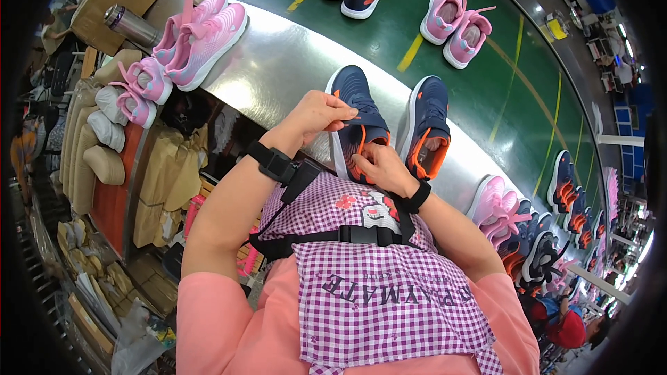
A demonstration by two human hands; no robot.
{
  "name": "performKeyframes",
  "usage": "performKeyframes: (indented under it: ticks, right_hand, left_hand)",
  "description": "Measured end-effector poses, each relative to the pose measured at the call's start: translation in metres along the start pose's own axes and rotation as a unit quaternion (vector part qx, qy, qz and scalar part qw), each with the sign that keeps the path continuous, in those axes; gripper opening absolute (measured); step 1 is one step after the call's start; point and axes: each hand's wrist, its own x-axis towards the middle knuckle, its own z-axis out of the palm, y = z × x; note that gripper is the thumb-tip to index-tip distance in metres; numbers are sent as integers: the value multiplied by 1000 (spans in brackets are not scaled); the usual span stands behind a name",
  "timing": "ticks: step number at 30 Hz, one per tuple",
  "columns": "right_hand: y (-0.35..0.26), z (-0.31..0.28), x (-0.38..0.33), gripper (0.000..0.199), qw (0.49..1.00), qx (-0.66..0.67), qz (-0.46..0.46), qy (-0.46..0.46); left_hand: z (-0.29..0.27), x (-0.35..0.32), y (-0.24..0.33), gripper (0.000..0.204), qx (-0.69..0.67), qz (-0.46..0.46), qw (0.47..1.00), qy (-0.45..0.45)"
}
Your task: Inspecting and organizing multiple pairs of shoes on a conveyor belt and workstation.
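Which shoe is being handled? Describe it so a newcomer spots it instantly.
Find the green surface, then the metal ledge along its near edge. There, beyond the checked apron, take the left navy shoe of two side by side. Unlike the untouched right shoe, it has the left hand at its strap and the right hand at its opening.

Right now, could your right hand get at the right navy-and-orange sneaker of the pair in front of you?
Likely yes: the right hand is close beside the right navy-and-orange sneaker, with nothing visible between them, though it is busy at the opening of the left sneaker.
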Motion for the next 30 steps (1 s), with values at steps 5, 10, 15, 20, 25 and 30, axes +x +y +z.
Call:
performKeyframes:
  ticks: [5,10,15,20,25,30]
  right_hand:
    - [8,0,0,31,1000,21,-16,0]
    - [15,-1,1,31,999,43,-11,-6]
    - [20,1,3,30,997,73,-5,-13]
    - [19,2,8,31,997,76,-5,-22]
    - [16,0,6,33,998,61,-10,-3]
    - [22,5,5,33,999,50,-1,-8]
  left_hand:
    - [-2,-2,-24,20,-45,-37,998,-8]
    - [5,-6,-39,21,-89,-34,995,5]
    - [12,-3,-48,18,-97,-30,994,28]
    - [20,0,-60,22,-106,-40,993,37]
    - [29,-1,-65,30,-81,-4,995,60]
    - [35,1,-88,41,4,55,993,106]
